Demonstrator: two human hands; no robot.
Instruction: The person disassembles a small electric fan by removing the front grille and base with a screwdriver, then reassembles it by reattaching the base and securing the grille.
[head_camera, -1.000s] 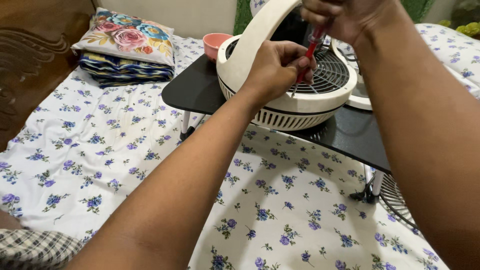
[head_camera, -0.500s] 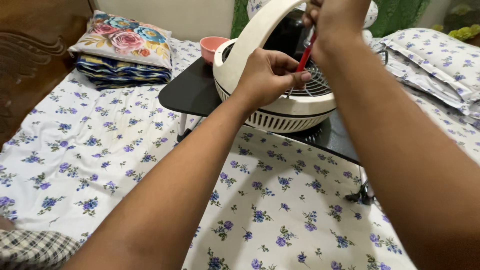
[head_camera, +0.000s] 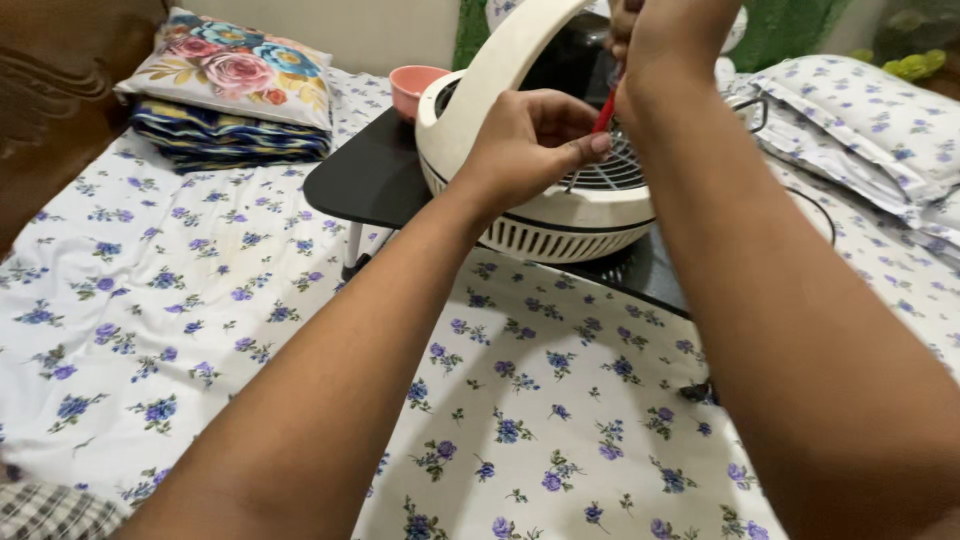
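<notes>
A cream round fan (head_camera: 560, 225) lies face up on a small black folding table (head_camera: 370, 180) standing on the bed. Its curved stand arcs up over it, and a wire grille shows inside the rim. My left hand (head_camera: 525, 140) rests on the fan's rim, fingers curled, the thumb touching a thin red tool (head_camera: 605, 110). My right hand (head_camera: 665, 45) grips the upper end of that red tool from above, its tip pointing down into the grille. The tool's tip is hidden behind my left fingers.
A pink bowl (head_camera: 415, 85) sits on the table behind the fan. A floral pillow (head_camera: 235, 75) on folded striped cloth lies at the back left. The bed sheet (head_camera: 200, 300) is white with blue flowers. A pillow (head_camera: 870, 130) lies at right.
The view has shifted left, so the fan and both hands sit further right in the frame. My hands keep the same hold on the fan and the red tool.
</notes>
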